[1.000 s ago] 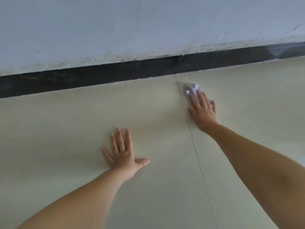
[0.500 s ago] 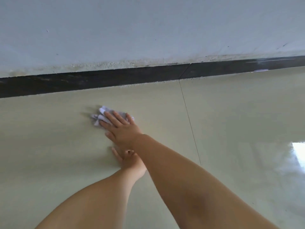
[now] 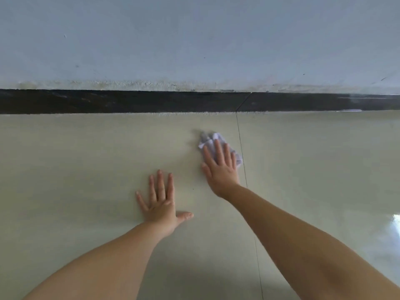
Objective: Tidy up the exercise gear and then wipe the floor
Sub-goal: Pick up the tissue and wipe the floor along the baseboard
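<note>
My right hand [image 3: 219,167] lies flat with straight fingers on a crumpled white cloth [image 3: 209,140], pressing it against the pale beige tiled floor [image 3: 86,159]. The cloth sticks out beyond the fingertips and to the right of the hand. My left hand [image 3: 161,201] is spread flat on the floor, nearer to me and to the left, thumb pointing right, holding nothing. No exercise gear is in view.
A black skirting strip [image 3: 129,101] runs along the foot of a pale blue-grey wall [image 3: 194,40] just beyond the cloth. A thin tile joint [image 3: 242,148] runs toward me right of the cloth. A bright window glare [image 3: 395,226] lies at the right edge.
My right hand swept the cloth left across my left hand, then back right, stopping just left of the tile joint. My left hand stayed planted on the floor.
</note>
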{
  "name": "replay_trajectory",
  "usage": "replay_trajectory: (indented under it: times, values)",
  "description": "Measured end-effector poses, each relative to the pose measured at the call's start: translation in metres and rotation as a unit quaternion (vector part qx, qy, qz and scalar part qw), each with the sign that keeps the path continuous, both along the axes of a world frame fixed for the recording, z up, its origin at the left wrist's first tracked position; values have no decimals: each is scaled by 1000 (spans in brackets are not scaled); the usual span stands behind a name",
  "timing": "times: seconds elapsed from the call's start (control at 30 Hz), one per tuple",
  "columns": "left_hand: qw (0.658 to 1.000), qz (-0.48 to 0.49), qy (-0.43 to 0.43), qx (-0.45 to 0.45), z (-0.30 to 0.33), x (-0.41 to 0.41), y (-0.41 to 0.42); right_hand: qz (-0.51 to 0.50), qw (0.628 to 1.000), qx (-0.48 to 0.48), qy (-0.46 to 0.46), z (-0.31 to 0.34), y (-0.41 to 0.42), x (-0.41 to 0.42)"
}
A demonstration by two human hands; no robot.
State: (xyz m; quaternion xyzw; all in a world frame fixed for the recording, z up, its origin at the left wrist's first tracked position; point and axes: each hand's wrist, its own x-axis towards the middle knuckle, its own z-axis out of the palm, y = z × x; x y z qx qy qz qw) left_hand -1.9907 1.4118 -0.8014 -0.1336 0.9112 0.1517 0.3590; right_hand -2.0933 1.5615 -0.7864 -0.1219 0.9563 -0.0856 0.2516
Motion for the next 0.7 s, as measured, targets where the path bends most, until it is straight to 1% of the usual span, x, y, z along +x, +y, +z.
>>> replay_trajectory:
  times: [0.03,0.07,0.1,0.17,0.2,0.23,0.33,0.37,0.43,0.5,0.57,0.6,0.63,0.67,0.7]
  values:
    - [1000,4,-4,0,1,1,0,97,995,-19,-9,-2,-21,0]
    - [1000,5,-8,1,2,1,0,163,986,-28,-15,-4,-34,-3]
    - [1000,3,-9,0,2,1,0,205,978,-28,-10,-5,-37,-10]
    - [1000,1,1,-6,1,1,-1,280,960,-9,10,-7,-17,-29]
    - [1000,4,7,-7,1,1,-1,303,953,1,21,-9,2,-41]
    - [1000,7,18,-5,1,2,-1,300,954,13,25,-10,27,-54]
    - [999,19,42,-8,1,4,0,202,977,52,31,-10,120,-93]
    - [999,17,41,-18,2,3,0,151,986,59,35,-10,155,-103]
    - [998,6,32,-45,4,0,2,10,997,60,52,-11,217,-111]
    - [997,3,18,-76,8,-3,6,-155,983,57,81,-19,246,-102]
    - [995,7,11,-99,11,-5,9,-298,949,39,95,-24,236,-88]
    - [994,11,11,-111,12,-5,9,-320,942,28,102,-24,218,-81]
    - [993,11,8,-121,14,-4,10,-299,948,20,109,-25,198,-72]
    - [991,7,1,-131,16,-5,11,-237,965,12,113,-26,176,-60]
    - [991,8,-6,-136,17,-7,13,-146,983,0,109,-29,151,-39]
